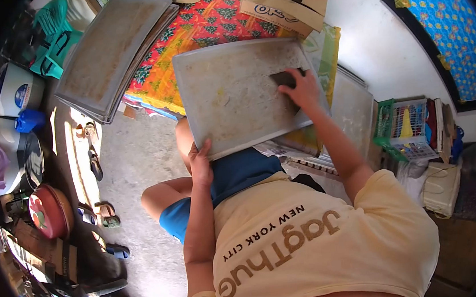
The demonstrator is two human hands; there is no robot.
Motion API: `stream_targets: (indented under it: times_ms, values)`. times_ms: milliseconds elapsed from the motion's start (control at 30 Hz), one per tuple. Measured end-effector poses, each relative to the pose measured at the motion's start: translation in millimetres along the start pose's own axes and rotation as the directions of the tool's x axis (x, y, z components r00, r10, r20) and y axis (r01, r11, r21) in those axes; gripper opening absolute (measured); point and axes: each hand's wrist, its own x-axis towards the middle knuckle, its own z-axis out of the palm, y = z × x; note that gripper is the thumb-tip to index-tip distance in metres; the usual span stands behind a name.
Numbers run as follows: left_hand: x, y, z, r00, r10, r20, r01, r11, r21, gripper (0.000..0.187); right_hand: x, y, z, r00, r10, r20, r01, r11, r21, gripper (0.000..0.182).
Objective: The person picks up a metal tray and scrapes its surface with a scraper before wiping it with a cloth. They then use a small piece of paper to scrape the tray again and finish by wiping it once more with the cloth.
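Observation:
A large grey metal baking tray (227,92) rests tilted over my lap, its surface scuffed with brownish and pale marks. At the tray's near left corner, my left hand (200,163) grips the rim, thumb on top and the other fingers mostly hidden. My right hand (303,90) is closed on a dark flat rectangular piece (283,79), held against the tray's right part; its exact kind cannot be made out. A dark shadow falls on the tray below that hand.
Stacked trays (116,48) lie at the far left of a table with a red and yellow patterned cloth (203,20). An open cardboard box (277,16) sits behind. More trays (351,106) lean at right, near plastic baskets (410,120). Sandals (96,162) lie on the concrete floor.

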Motion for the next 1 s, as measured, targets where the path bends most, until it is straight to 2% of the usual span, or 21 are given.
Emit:
stream_targets:
  times_ms: [100, 200, 300, 400, 500, 533, 567, 667, 767, 800, 900, 1000]
  values:
    - [-4.0, 5.1, 3.9, 1.0, 0.006, -0.017, -0.006, 1.0, 0.023, 0.034, 37.1, 44.4, -9.7, 0.939, 0.34, -0.049, -0.341, 0.939, -0.029, 0.064]
    - [-6.4, 8.9, 9.0, 1.0, 0.003, -0.023, -0.003, 1.0, 0.004, 0.034, 41.0, 34.9, -2.6, 0.917, 0.392, -0.08, -0.395, 0.918, -0.031, 0.065]
    - [-3.8, 3.3, 6.1, 1.0, -0.011, -0.002, 0.011, 1.0, -0.024, 0.036, 19.3, -20.6, 2.8, 0.99, 0.129, 0.052, -0.126, 0.991, -0.045, 0.064]
    - [-4.6, 4.8, 4.9, 1.0, -0.022, -0.002, 0.022, 1.0, -0.012, 0.036, 6.8, -38.1, -0.6, 0.995, -0.08, 0.055, 0.083, 0.995, -0.06, 0.064]
    - [-4.9, 5.3, 3.2, 1.0, -0.017, -0.004, 0.017, 1.0, 0.02, 0.036, 45.2, 8.8, -4.4, 0.992, 0.11, 0.056, -0.109, 0.994, -0.021, 0.062]
    - [-5.7, 6.1, 4.1, 1.0, -0.015, 0.001, 0.015, 1.0, 0.015, 0.037, 57.3, 27.3, -2.8, 0.973, 0.231, 0.02, -0.23, 0.973, -0.033, 0.06]
    - [-5.7, 6.6, 4.9, 1.0, -0.014, 0.006, 0.014, 1.0, 0.009, 0.037, 68.4, 41.8, -0.9, 0.938, 0.347, -0.018, -0.347, 0.937, -0.04, 0.059]
    - [-2.4, 1.8, 0.3, 1.0, -0.027, 0.014, 0.028, 0.999, -0.02, 0.037, 85.3, 61.6, 2.2, 0.838, 0.526, -0.145, -0.545, 0.82, -0.174, 0.057]
    - [-1.4, 0.0, 0.7, 1.0, -0.014, -0.009, 0.014, 1.0, -0.018, 0.031, 102.0, 70.1, 15.7, 0.865, 0.458, -0.204, -0.494, 0.848, -0.193, 0.057]
    - [-1.4, 0.1, 0.6, 1.0, -0.015, -0.009, 0.015, 1.0, -0.014, 0.031, 108.7, 65.8, 12.8, 0.854, 0.495, -0.161, -0.518, 0.839, -0.169, 0.057]
    - [-1.9, 1.3, 0.9, 1.0, -0.015, -0.019, 0.015, 1.0, -0.015, 0.032, 118.8, 49.9, 14.7, 0.879, 0.474, -0.058, -0.477, 0.872, -0.105, 0.057]
    - [-1.9, 1.6, 1.3, 0.999, -0.026, -0.03, 0.026, 0.999, -0.023, 0.032, 103.8, 17.0, 20.1, 0.975, 0.221, -0.013, -0.222, 0.971, -0.088, 0.061]
